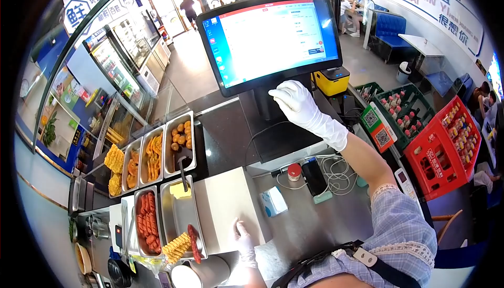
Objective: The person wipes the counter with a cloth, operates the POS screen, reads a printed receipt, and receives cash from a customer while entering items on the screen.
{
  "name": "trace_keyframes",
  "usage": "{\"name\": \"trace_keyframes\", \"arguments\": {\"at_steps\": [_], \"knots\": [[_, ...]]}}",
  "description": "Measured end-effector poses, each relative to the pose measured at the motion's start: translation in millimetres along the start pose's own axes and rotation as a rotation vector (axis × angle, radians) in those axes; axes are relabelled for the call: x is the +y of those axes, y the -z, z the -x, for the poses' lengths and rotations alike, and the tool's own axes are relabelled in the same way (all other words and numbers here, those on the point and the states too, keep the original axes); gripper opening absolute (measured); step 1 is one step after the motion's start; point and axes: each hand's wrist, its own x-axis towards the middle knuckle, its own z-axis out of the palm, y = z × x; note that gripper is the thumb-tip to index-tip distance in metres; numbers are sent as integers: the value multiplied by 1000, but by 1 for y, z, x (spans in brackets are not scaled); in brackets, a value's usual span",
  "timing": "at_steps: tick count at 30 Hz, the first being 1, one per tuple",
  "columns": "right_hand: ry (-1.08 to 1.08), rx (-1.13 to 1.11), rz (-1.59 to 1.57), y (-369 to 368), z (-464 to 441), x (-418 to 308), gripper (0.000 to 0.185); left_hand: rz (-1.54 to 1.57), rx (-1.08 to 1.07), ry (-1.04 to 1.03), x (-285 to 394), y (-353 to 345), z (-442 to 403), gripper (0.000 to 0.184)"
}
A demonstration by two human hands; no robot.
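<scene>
My right hand point(298, 104), in a white glove, is raised just in front of the lower edge of the touchscreen monitor point(273, 41). Its fingers are bent and pressed together, with nothing visible in them. Low down, my left hand point(244, 242), gloved as well, rests by the near end of a pale cutting board point(223, 204); its fingers are stretched out and it holds nothing. Left of the board, a metal tray point(184, 214) carries a yellow block, a spiral-cut fried piece point(177, 248) and a red sausage point(194, 243). A white round container point(207, 273) stands beside my left hand.
Food trays hold red sausages point(148, 225), brown balls point(181, 135) and fried pieces point(154, 157). Right of the board lie a tissue pack point(274, 201), a black phone point(315, 178) and tangled cables. A QR-code sign point(378, 125) and red bottle crate point(441, 157) stand farther right.
</scene>
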Motion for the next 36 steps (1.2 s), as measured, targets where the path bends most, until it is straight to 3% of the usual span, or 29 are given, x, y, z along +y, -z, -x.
{"name": "trace_keyframes", "arguments": {"at_steps": [3, 21, 24, 29, 36], "knots": [[13, -9, -10, 1, -1, -1, 28, -31, -18, 85, 6, 2, 0, 22], [28, -32, -4, 2, 5, -4, 28, -53, 12, 4, 7, 0, 1, 22], [14, -25, -20, -3, 6, -4, 26, -27, -29, 107, 16, 4, 1, 22], [76, -27, -2, -5, -2, -13, 23, 4, -17, 80, -5, 2, 1, 22], [-37, -270, 111, -29, -13, -22, 18, -30, -22, 101, 7, 3, 1, 22]]}}
